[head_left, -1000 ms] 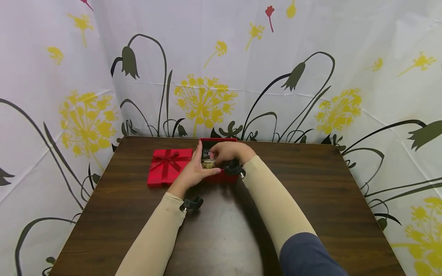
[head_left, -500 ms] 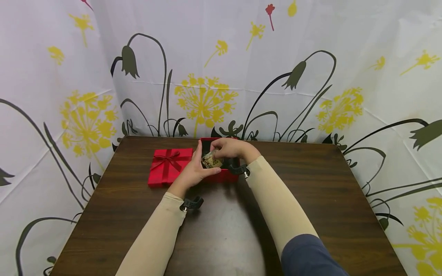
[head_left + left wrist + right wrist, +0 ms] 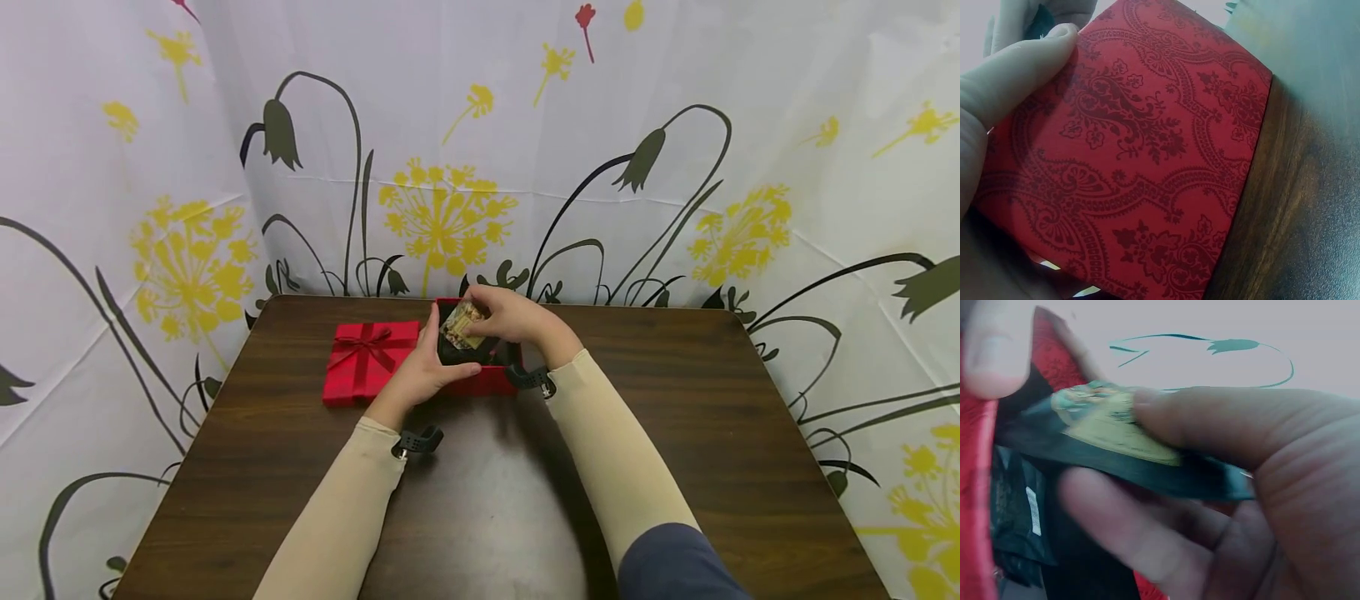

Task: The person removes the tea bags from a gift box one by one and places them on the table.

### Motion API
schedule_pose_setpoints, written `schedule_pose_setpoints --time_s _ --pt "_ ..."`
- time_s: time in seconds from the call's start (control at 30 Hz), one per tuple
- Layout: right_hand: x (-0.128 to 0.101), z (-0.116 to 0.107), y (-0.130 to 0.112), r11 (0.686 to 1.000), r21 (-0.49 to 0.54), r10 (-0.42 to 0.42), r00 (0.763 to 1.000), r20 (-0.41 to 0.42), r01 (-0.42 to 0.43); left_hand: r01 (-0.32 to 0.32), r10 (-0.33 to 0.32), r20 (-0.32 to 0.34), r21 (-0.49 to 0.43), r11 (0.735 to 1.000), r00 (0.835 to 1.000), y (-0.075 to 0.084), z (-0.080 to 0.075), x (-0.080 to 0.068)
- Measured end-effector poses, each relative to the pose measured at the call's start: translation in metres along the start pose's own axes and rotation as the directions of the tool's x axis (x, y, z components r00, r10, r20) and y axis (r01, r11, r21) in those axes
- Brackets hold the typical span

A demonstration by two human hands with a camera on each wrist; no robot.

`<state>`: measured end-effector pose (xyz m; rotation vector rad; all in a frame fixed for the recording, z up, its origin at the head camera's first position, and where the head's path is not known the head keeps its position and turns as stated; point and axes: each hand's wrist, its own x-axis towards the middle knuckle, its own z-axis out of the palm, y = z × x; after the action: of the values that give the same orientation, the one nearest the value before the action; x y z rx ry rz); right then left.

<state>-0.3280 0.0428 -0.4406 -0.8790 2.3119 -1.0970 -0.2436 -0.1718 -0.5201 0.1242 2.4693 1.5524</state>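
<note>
1. The right hand (image 3: pixel 513 321) has its fingers (image 3: pixel 1210 425) and thumb curled and clamped on a small packet (image 3: pixel 461 325) with a gold label and dark edges; in the right wrist view the packet (image 3: pixel 1116 434) lies pinched flat between the fingers above and the thumb below.
2. The packet is held over the open red box (image 3: pixel 483 382), at its far left part, above the rim; further dark packets (image 3: pixel 1019 519) lie inside the box below it.
3. The left hand (image 3: pixel 420 371) grips the box at its near left corner; its thumb runs along the front wall and its fingers stand up along the left side; the left wrist view shows the thumb (image 3: pixel 1019 69) pressed on the patterned red wall (image 3: pixel 1147 156).
4. Just beside the box on the left lies a red lid (image 3: pixel 367 360) with a ribbon bow, flat on the table (image 3: pixel 675 433); whether lid and box touch cannot be told.
5. The box stands near the far edge of the dark wooden table; behind it hangs a flower-printed curtain (image 3: pixel 675 125).
</note>
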Motion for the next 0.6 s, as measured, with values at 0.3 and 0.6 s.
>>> schedule_pose_setpoints --time_s 0.3,0.6 --pt "-0.040 0.006 0.009 0.996 -0.088 -0.036 0.947 -0.318 0.009 -0.002 0.002 0.002 0.016 1.000 1.000 0.003 0.005 0.002" --pt "-0.077 0.011 0.007 0.997 0.034 -0.036 0.843 -0.537 0.065 -0.010 0.012 -0.041 0.046 0.999 0.999 0.001 0.003 0.002"
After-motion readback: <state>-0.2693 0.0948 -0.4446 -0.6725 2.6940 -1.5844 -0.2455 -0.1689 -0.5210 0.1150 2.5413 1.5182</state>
